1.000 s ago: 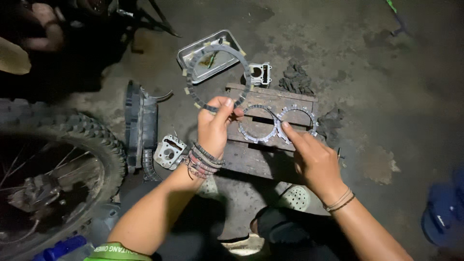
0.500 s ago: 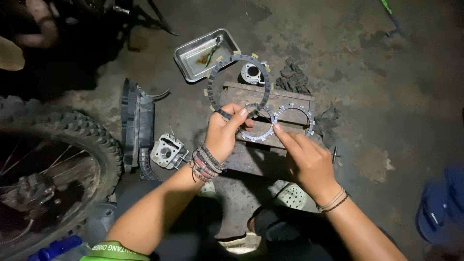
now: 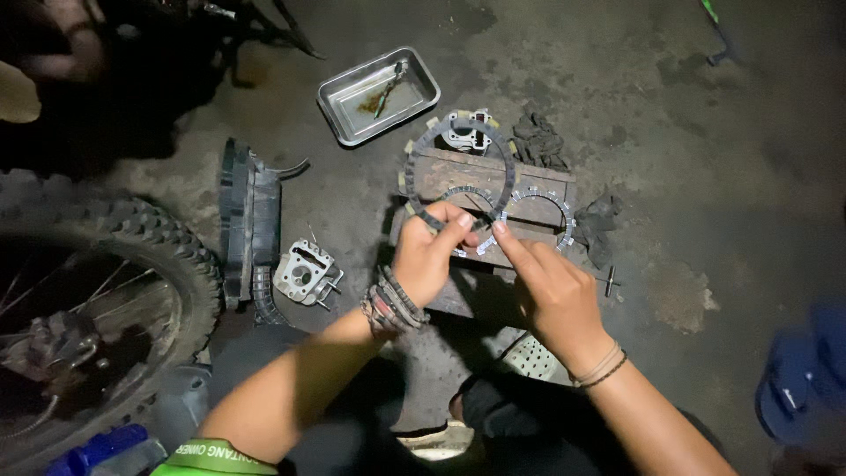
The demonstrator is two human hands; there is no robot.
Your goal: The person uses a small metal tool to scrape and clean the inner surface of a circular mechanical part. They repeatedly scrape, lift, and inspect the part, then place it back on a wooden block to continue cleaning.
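Pinching the dark toothed ring [image 3: 456,172] at its lower edge, my left hand [image 3: 429,256] has its grip closed on it with thumb and fingers, ring raised over the wooden block [image 3: 538,181] at centre frame. My right hand [image 3: 551,295] has its fingertips on the ring's lower right edge, whether clamped or just touching I cannot tell. Two pale rings [image 3: 539,211] lie on the block. Metal tray [image 3: 379,95] sits upper centre, an engine part [image 3: 304,275] and a knobby tyre [image 3: 132,256] at left on the concrete floor [image 3: 705,159].
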